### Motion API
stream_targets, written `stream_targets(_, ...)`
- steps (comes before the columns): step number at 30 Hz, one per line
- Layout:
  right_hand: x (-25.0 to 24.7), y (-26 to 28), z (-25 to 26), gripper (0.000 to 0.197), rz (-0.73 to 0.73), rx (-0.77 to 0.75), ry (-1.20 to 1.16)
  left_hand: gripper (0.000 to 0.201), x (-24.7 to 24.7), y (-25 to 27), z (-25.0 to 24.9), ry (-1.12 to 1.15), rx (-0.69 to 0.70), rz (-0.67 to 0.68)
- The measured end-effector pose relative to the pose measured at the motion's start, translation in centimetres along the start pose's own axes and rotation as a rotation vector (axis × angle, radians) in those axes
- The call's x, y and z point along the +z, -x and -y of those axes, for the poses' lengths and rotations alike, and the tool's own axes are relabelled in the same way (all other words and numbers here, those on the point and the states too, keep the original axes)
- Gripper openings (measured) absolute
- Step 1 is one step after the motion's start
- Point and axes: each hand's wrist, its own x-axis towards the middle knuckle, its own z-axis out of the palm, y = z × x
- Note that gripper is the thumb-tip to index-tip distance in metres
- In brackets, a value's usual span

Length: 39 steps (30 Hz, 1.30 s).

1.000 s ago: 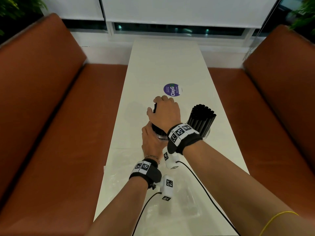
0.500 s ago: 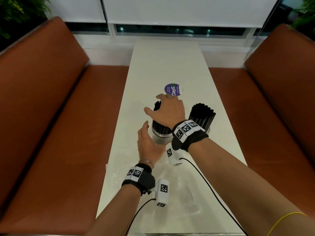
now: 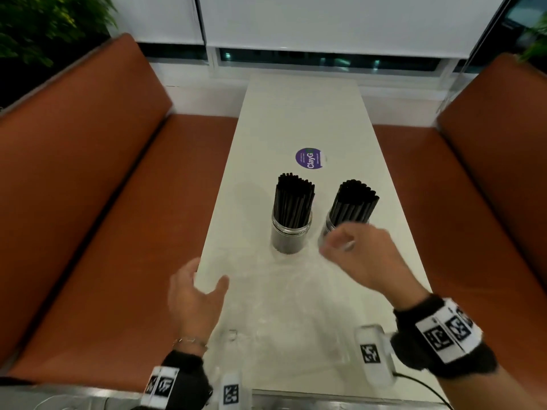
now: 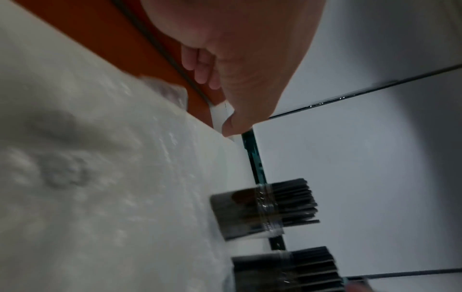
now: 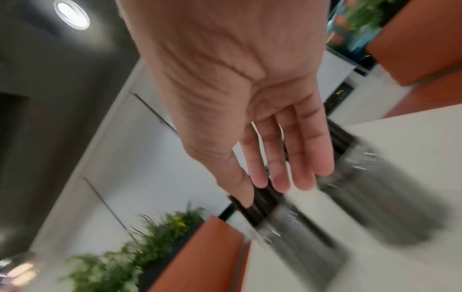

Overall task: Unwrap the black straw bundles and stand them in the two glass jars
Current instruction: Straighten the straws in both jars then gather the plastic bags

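Observation:
Two glass jars stand side by side on the white table. The left jar holds upright black straws; the right jar holds more black straws leaning right. Both jars show in the left wrist view, left jar and right jar, and blurred in the right wrist view, left jar and right jar. My left hand hovers near the table's left edge, fingers relaxed, empty. My right hand floats in front of the right jar, fingers straight and empty in the right wrist view.
Clear plastic wrap lies crumpled on the near part of the table. A round purple sticker sits beyond the jars. Orange bench seats flank the table on both sides. Cables run from my wrist cameras at the near edge.
Both hands have let go of the left jar and its straws and drawn back toward me. The left hand moved to the table's left edge, the right to the right jar's front.

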Motion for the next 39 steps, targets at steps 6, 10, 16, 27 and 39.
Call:
stream_targets(6, 10.3, 0.4, -9.2, 0.080, 0.378, 0.314, 0.062, 0.085, -1.4, 2.0, 6.3, -0.141, -0.283, 0.190)
stream_targets(10, 13.6, 0.3, -10.7, 0.083, 0.337, 0.400, -0.054, 0.044, -1.4, 3.5, 6.6, 0.124, -0.396, 0.208)
stream_targets(16, 14.4, 0.5, -11.1, 0.059, 0.365, 0.397, -0.078, 0.015, -2.9, 5.4, 6.4, 0.307, -0.220, 0.231)
stream_targets(27, 9.8, 3.9, -12.3, 0.033, 0.645, 0.265, -0.650, 0.029, -7.3, 6.9, 5.8, 0.761, -0.260, 0.457)
stream_targets(39, 7.6, 5.0, -11.9, 0.011, 0.644, 0.184, -0.754, 0.041, -8.7, 6.4, 9.4, 0.588, -0.071, 0.518)
